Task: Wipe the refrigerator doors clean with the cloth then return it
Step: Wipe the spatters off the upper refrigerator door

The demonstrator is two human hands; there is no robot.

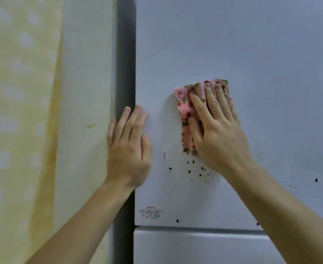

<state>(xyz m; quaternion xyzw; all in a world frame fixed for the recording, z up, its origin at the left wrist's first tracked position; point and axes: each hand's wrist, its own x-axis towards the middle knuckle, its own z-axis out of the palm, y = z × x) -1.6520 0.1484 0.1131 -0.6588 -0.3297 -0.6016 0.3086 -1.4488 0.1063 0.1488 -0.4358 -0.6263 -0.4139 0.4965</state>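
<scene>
Head view: the right hand (216, 130) lies flat on the upper refrigerator door (252, 54), fingers spread, its grip pressing the pink floral cloth (185, 103) against the panel. Dark splatter spots (189, 166) sit on the door at about six o'clock from the cloth. At nine o'clock the left hand (128, 149) rests released, palm flat, at the door's edge, touching nothing else. The lower door (195, 246) shows beneath.

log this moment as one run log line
right hand presses pink cloth on upper fridge door | left hand flat at door edge | dark spots remain
</scene>
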